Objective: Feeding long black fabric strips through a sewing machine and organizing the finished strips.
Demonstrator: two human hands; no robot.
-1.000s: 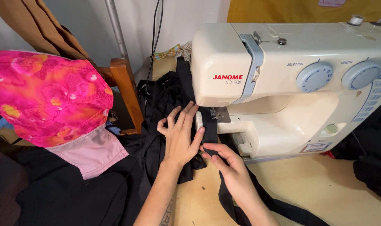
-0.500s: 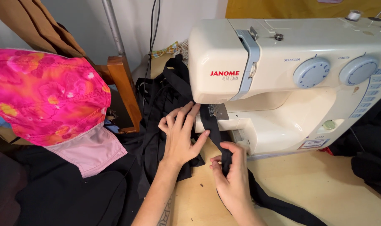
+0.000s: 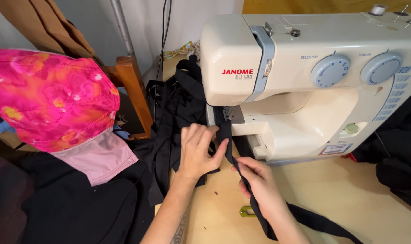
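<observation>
A cream sewing machine stands on a wooden table. A narrow black fabric strip runs from under its presser foot toward me and off to the lower right. My left hand rests flat on the black cloth just left of the foot, thumb against the strip. My right hand pinches the strip a little nearer to me, holding it taut.
A heap of black fabric lies left of and behind the machine. A pink and orange cloth covers something at the left, beside a wooden chair frame. A small green clip lies on the table. More dark cloth sits at the right.
The view has shifted closer to the machine. My right hand has slid along the strip and now grips it lower. My left hand has stayed by the presser foot.
</observation>
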